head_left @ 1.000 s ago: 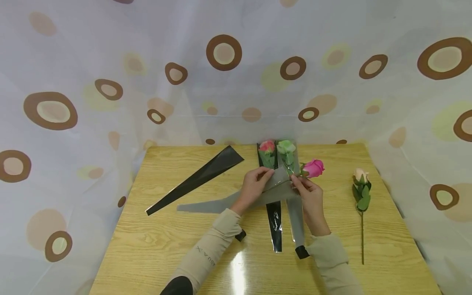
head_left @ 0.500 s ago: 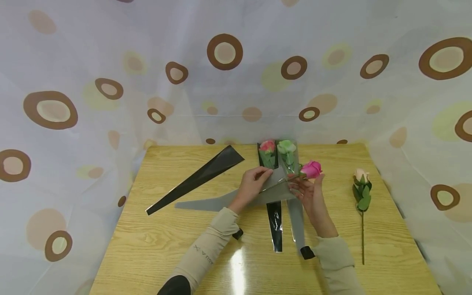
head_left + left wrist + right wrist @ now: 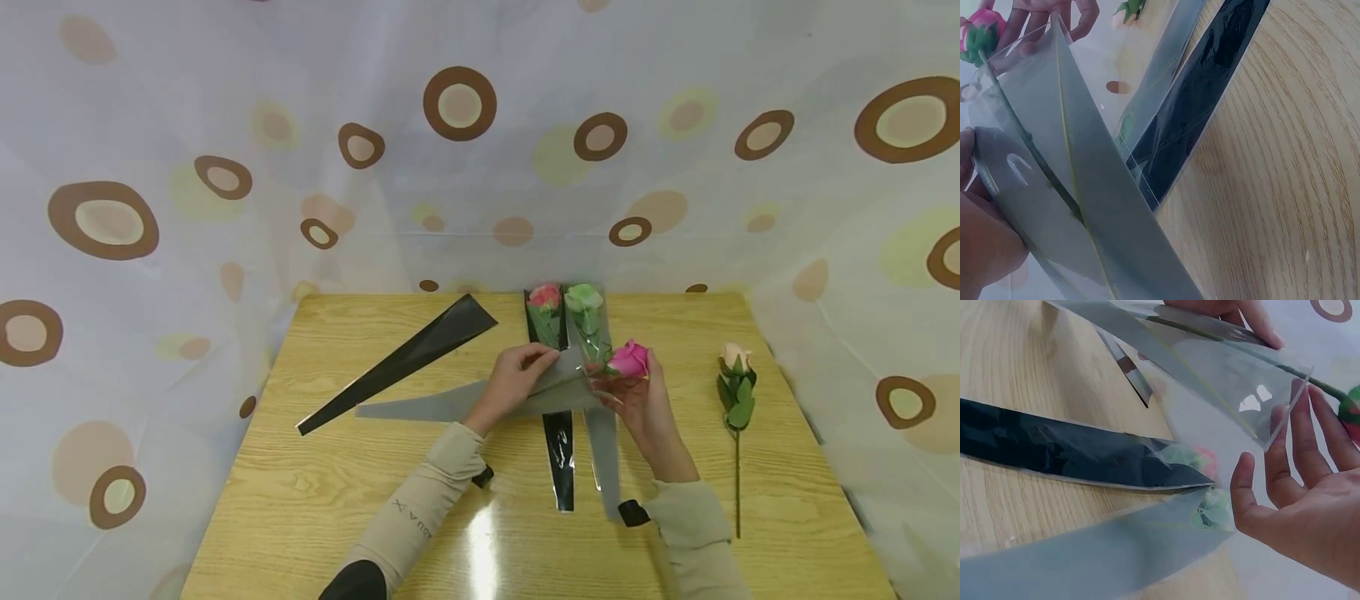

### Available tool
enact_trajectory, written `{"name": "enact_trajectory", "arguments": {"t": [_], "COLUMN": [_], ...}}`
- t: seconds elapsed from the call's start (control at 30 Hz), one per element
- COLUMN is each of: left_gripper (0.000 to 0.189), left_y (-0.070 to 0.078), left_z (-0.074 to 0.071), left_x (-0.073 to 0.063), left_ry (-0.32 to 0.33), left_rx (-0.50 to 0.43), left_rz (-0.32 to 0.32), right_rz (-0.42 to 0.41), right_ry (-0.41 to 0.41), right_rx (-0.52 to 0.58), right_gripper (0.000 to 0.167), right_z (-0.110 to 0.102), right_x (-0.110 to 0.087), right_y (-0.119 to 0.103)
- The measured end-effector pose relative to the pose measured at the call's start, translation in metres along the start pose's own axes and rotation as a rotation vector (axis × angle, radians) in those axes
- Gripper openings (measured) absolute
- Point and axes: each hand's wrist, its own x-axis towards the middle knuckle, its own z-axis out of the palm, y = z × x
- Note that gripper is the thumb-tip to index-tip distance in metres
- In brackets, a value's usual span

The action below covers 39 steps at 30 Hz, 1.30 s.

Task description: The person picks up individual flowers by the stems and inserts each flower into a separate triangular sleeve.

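Note:
In the head view my left hand (image 3: 510, 385) pinches the mouth edge of a grey, clear-fronted flower sleeve (image 3: 427, 407). A bright pink artificial rose (image 3: 628, 360) has its stem (image 3: 1038, 159) inside that sleeve, its bloom outside the mouth. My right hand (image 3: 651, 421) is at the bloom, fingers extended and a fingertip against its right side. In the right wrist view the fingers (image 3: 1304, 450) lie by the sleeve's mouth. Beneath the held sleeve lie a coral rose (image 3: 545, 298) in a black sleeve (image 3: 558, 458) and a green rose (image 3: 583, 297) in a grey sleeve (image 3: 602, 454).
A flat black sleeve (image 3: 397, 362) lies diagonally at left on the wooden table (image 3: 300, 517). At right lies a loose peach rose (image 3: 737, 392) with leaves and a bare stem. A dotted white curtain (image 3: 390, 200) stands behind the table and along both sides.
The right hand has let go of its pinch near the sleeve mouth and shifted to the pink bloom, fingers spread. The bloom has moved slightly left and down. The left hand keeps its pinch.

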Motion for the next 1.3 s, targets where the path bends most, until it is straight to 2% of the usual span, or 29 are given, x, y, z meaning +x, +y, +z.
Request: {"name": "enact_trajectory", "arguments": {"t": [0.37,0.57,0.73,0.83,0.97,1.13,1.3], "left_gripper": [0.029,0.031,0.033,0.032,0.030,0.030,0.031], "left_y": [0.0000,0.0014,0.0007,0.0002,-0.0010,-0.0012,-0.0025], "left_z": [-0.0022,-0.0020,-0.0014,-0.0013,-0.0009,-0.0008,-0.0001], "left_x": [-0.0006,-0.0024,-0.0042,-0.0041,-0.0033,-0.0031,-0.0031], "left_ry": [-0.015,-0.040,-0.057,-0.055,-0.038,-0.033,-0.035], "left_rx": [-0.011,-0.005,-0.039,-0.047,-0.033,-0.018,-0.020], "left_rz": [0.003,-0.007,0.008,0.017,0.018,0.013,0.015], "right_rz": [0.063,0.097,0.108,0.088,0.058,0.042,0.064], "right_ry": [0.094,0.158,0.207,0.216,0.205,0.188,0.149], "right_rx": [-0.141,-0.183,-0.156,-0.116,-0.064,-0.021,-0.025], "right_gripper": [0.049,0.046,0.044,0.036,0.029,0.033,0.031], "right_z": [-0.0021,0.0003,0.0031,0.0040,0.0039,0.0045,0.0007], "right_x": [-0.0011,-0.0005,-0.0008,-0.0012,-0.0013,-0.0017,-0.0040], "right_y": [0.0020,0.0019,0.0023,0.0027,0.0042,0.0059,0.0069]}}
